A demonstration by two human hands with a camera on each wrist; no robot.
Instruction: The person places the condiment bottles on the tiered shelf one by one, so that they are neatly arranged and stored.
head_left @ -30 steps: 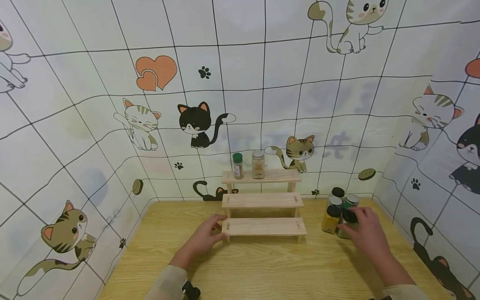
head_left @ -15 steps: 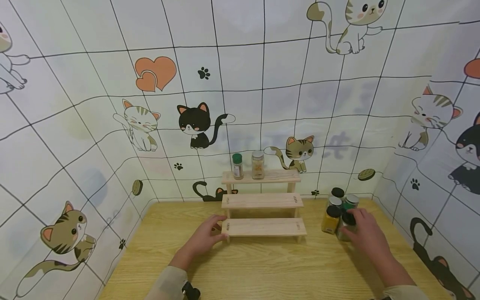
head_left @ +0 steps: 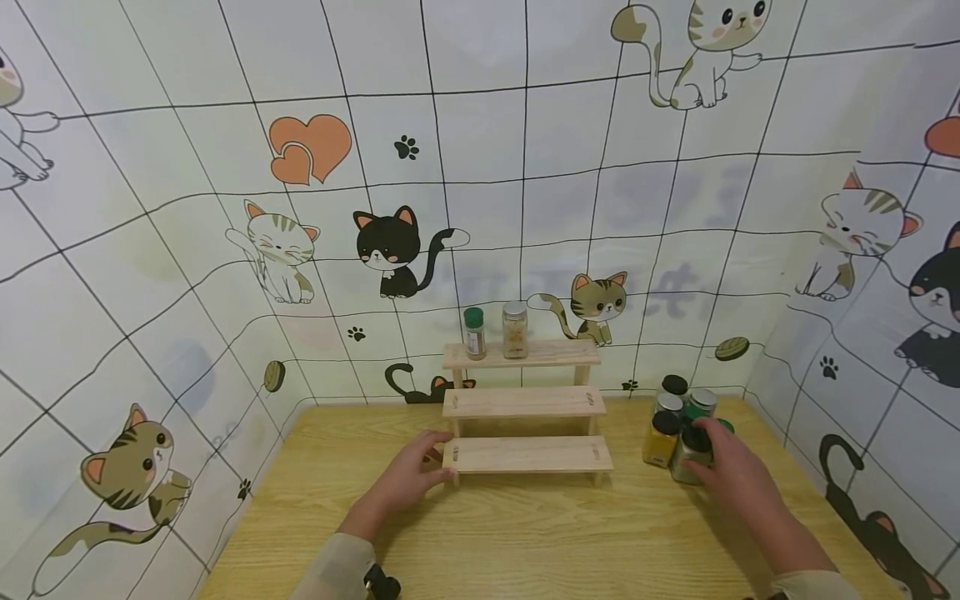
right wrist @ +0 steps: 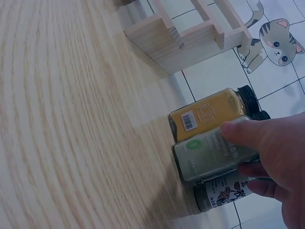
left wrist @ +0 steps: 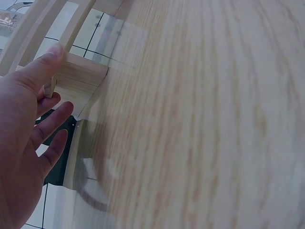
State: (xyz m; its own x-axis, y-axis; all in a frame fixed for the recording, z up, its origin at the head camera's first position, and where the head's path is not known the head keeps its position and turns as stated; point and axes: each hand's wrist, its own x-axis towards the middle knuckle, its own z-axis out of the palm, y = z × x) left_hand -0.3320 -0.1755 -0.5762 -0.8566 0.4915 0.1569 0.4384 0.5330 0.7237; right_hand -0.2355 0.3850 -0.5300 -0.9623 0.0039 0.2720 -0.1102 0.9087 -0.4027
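My left hand (head_left: 405,473) holds the left end of the lowest tier of a three-tier wooden rack (head_left: 525,455). In the left wrist view, its thumb lies on the board and the other fingers are spread below. At the right, my right hand (head_left: 738,479) pinches a black-lidded spice jar (right wrist: 209,155) of pale grey-green powder, thumb on one side and fingers on the other. A yellow spice jar (right wrist: 207,117) stands against it. On its other side is a jar with a printed label (right wrist: 226,188), partly behind my fingers.
On the top tier stand a green-lidded shaker (head_left: 475,335) and a clear jar (head_left: 515,332). Several more jars, one with a silver-and-green top (head_left: 702,402), cluster behind the held jar. Cat-patterned sheeting (head_left: 487,208) walls the wooden table (head_left: 525,542) at the back and sides.
The held jar has shifted slightly towards the front of the table with my right hand, and a green lid now shows behind the fingers. My left hand stays on the rack.
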